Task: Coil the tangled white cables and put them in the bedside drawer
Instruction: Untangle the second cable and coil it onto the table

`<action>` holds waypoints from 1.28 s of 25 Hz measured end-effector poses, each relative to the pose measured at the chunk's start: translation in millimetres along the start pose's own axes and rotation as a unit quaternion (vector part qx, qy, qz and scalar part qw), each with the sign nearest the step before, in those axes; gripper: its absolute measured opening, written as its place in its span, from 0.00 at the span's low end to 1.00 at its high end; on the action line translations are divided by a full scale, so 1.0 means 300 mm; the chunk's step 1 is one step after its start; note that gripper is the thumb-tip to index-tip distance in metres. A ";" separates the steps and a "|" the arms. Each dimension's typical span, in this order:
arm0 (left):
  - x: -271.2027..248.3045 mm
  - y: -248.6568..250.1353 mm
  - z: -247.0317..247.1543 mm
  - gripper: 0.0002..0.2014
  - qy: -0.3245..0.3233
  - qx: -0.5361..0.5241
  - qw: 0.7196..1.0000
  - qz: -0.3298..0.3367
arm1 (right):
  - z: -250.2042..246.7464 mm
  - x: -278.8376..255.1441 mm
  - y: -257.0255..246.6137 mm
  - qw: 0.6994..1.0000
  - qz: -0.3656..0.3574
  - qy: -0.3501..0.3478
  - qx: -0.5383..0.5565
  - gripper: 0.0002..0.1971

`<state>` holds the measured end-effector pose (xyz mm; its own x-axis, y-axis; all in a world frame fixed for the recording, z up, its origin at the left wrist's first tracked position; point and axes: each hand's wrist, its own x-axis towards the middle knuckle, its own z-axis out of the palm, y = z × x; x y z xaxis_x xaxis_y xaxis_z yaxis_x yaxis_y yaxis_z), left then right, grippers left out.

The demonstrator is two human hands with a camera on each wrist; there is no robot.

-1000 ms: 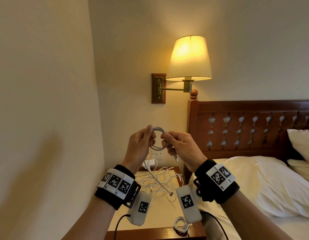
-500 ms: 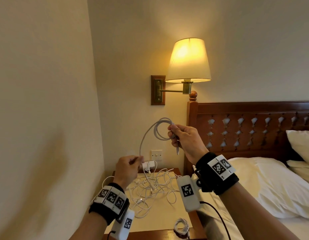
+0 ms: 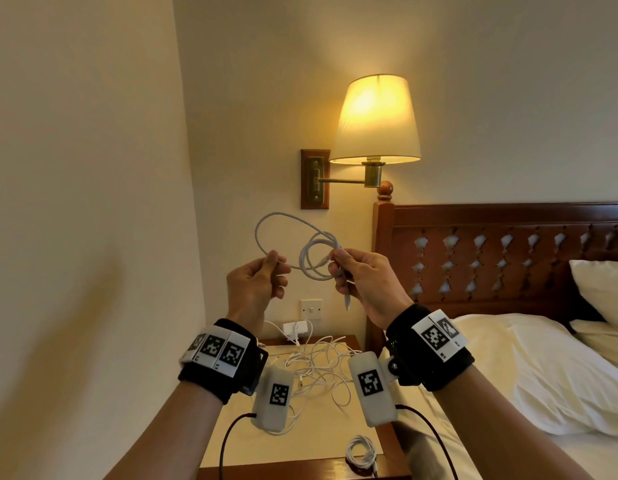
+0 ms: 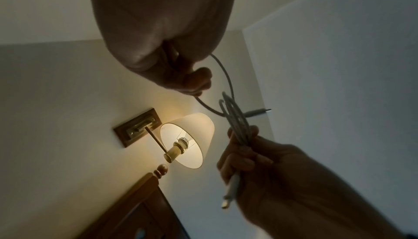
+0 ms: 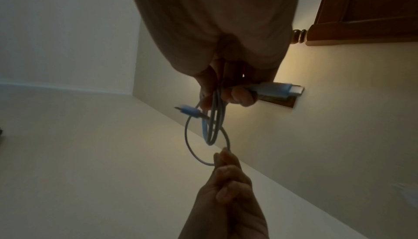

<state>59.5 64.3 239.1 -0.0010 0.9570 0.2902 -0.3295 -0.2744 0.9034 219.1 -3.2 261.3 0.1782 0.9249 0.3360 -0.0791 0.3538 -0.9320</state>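
Note:
I hold one white cable [image 3: 312, 259] up at chest height before the wall. My right hand [image 3: 356, 275] grips its small wound loops [image 4: 237, 123] [image 5: 213, 126], with one plug [image 3: 346, 301] [image 5: 278, 90] hanging out below the fist. My left hand [image 3: 262, 282] pinches a wider free loop [image 3: 269, 226] of the same cable [image 5: 203, 160]; the other plug [image 4: 257, 112] sticks out beside the loops. Below, a tangle of white cables [image 3: 321, 368] lies on the bedside table [image 3: 300, 469], and one small coiled cable [image 3: 361, 452] sits near its front edge. The drawer is out of sight.
A lit wall lamp [image 3: 377, 123] hangs just above and behind my hands. A white charger [image 3: 295, 329] is plugged in at the wall behind the table. The wooden headboard [image 3: 508, 247] and bed with pillows [image 3: 508, 368] are to the right; a bare wall is close on the left.
My left hand went down to the table, then came back up level with the right hand, bringing a new wide loop of cable. The free end no longer trails down to the table.

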 end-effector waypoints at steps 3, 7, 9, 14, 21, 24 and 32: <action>-0.044 0.013 0.034 0.15 -0.071 -0.006 0.993 -0.095 | 0.011 0.008 0.012 1.000 -0.001 -0.013 -0.017 0.13; -0.086 0.051 0.074 0.23 -0.126 -0.047 0.972 -0.192 | 0.011 0.017 0.017 0.999 -0.015 -0.015 -0.043 0.11; -0.116 0.074 0.081 0.17 -0.163 0.023 0.973 -0.161 | 0.002 0.026 0.014 0.998 -0.025 -0.004 -0.050 0.10; -0.152 0.038 0.063 0.05 -0.155 0.273 0.943 0.111 | -0.036 0.069 0.003 0.997 -0.044 0.044 -0.042 0.10; -0.153 0.010 0.004 0.13 -0.327 0.590 0.709 0.204 | -0.062 0.111 -0.010 0.996 -0.057 0.052 -0.034 0.11; -0.184 0.005 -0.007 0.11 -0.396 0.604 0.673 0.159 | -0.064 0.125 -0.016 0.996 -0.054 0.052 -0.039 0.11; -0.214 0.098 -0.034 0.11 -0.581 0.399 0.706 0.072 | -0.063 0.108 0.006 0.998 -0.025 0.036 -0.037 0.10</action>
<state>40.3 -4.3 243.7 0.9475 0.3170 0.0419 0.2317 -0.7708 0.5934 243.3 24.8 268.0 0.2513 0.8926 0.3744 0.0040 0.3858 -0.9226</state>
